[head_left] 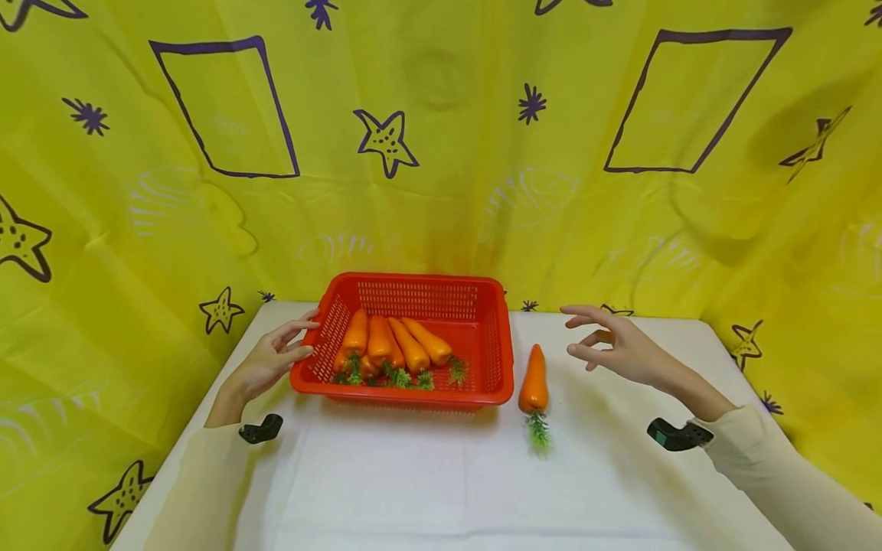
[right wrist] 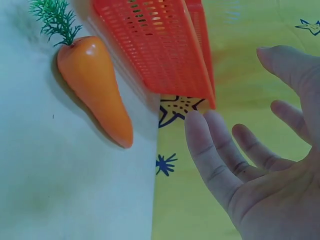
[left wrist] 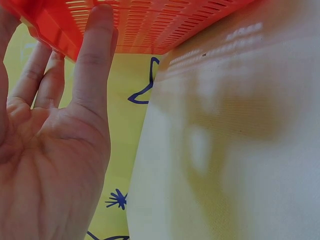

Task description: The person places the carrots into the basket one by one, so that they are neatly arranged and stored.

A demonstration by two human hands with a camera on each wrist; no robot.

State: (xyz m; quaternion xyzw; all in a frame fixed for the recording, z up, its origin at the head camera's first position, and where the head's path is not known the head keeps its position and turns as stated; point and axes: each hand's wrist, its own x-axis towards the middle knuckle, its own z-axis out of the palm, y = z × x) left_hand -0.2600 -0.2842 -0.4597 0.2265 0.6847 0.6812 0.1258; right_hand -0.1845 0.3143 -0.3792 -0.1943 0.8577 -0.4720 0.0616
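A red plastic basket [head_left: 413,394] with slotted walls stands at the back of the white table, several orange toy carrots [head_left: 416,348] with green tops lying in its left half. At its left side my left hand [head_left: 272,358] touches the rim with fairly straight fingers. The left wrist view has the thumb [left wrist: 92,70] against the slotted wall. One more carrot [head_left: 534,383] lies on the table right of the basket, tip toward the back, leafy top toward the front. My right hand [head_left: 620,348] hovers to the right of that carrot, fingers spread and holding nothing.
The white table [head_left: 413,482] runs up to a yellow curtain [head_left: 441,214] with starfish drawings, which surrounds it at the back and both sides. Each wrist carries a small black camera, one at the left cuff [head_left: 262,428] and one at the right [head_left: 678,435].
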